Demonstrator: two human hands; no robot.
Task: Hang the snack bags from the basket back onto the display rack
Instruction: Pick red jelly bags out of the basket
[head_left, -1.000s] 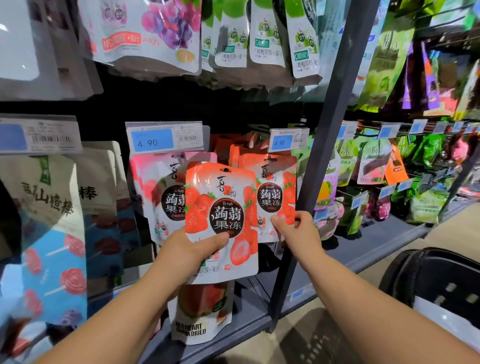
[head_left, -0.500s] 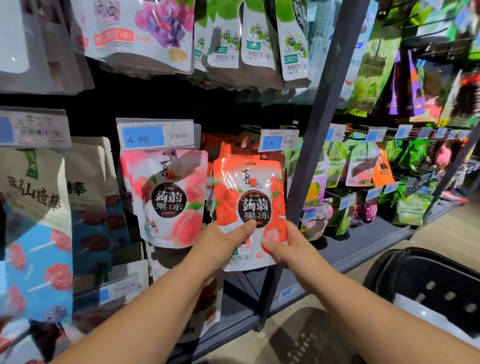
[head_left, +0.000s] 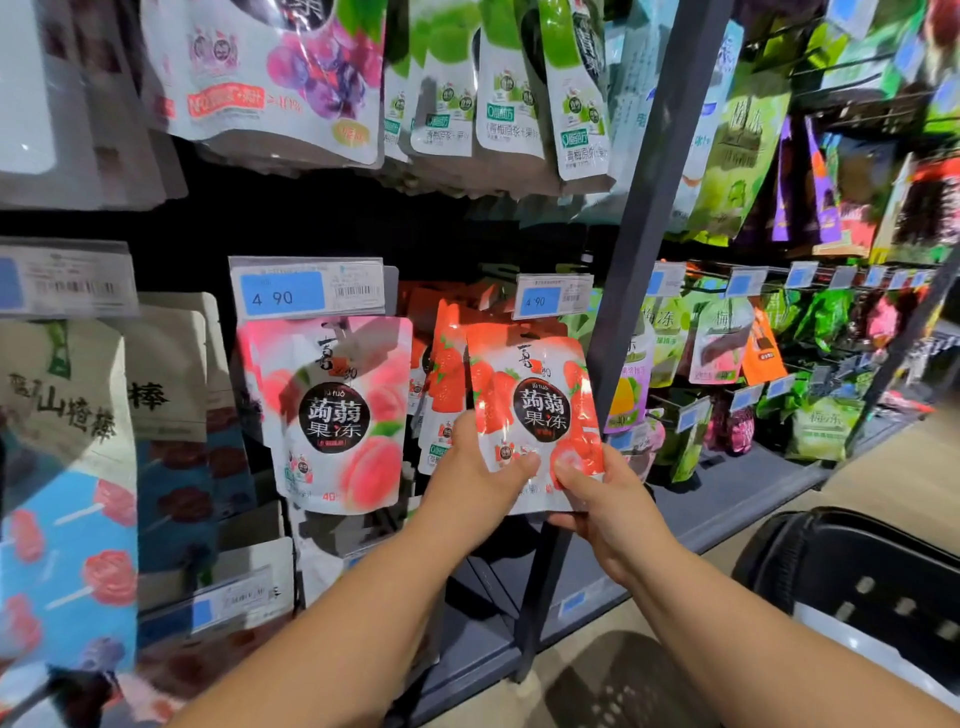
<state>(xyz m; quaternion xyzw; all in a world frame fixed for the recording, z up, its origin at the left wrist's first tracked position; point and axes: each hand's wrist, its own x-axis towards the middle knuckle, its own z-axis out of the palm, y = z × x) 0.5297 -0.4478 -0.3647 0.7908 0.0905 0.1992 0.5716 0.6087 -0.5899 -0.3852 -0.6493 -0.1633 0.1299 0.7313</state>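
Strawberry bag: a red-and-white snack bag (head_left: 535, 410) held upright in front of the rack, just right of the picture's centre, printed side facing the viewer.
Left hand: the left hand (head_left: 478, 483) grips the bag's lower left corner, at 7 o'clock of the bag. Its thumb lies across the front and its fingers are hidden behind.
Right hand: the right hand (head_left: 602, 499) pinches the lower right corner, at 5 o'clock. Its thumb presses the front and its fingers curl under the bottom edge.
Arms: both bare forearms reach up from the lower edge of the picture and converge on the bag.
Edge at 12 o'clock: a blue price tag (head_left: 553, 296) sits just above the bag's top edge. Whether a hook passes through the bag cannot be told.
Edge at 3 o'clock: the rack's dark upright post (head_left: 644, 218) stands just beside the bag's right edge — very little room there.
Edge at 9 o'clock: more hanging strawberry bags (head_left: 441, 364) sit just behind and left, and beyond them hangs a pink peach bag (head_left: 332, 410).
Open room: a dark gap lies at 11 o'clock above the tags, under the green bags (head_left: 509, 88) overhead. The grey shelf (head_left: 727, 493) runs out at 4 o'clock.
Basket: a black basket (head_left: 831, 540) sits at 4 o'clock near the floor — well apart from both hands.
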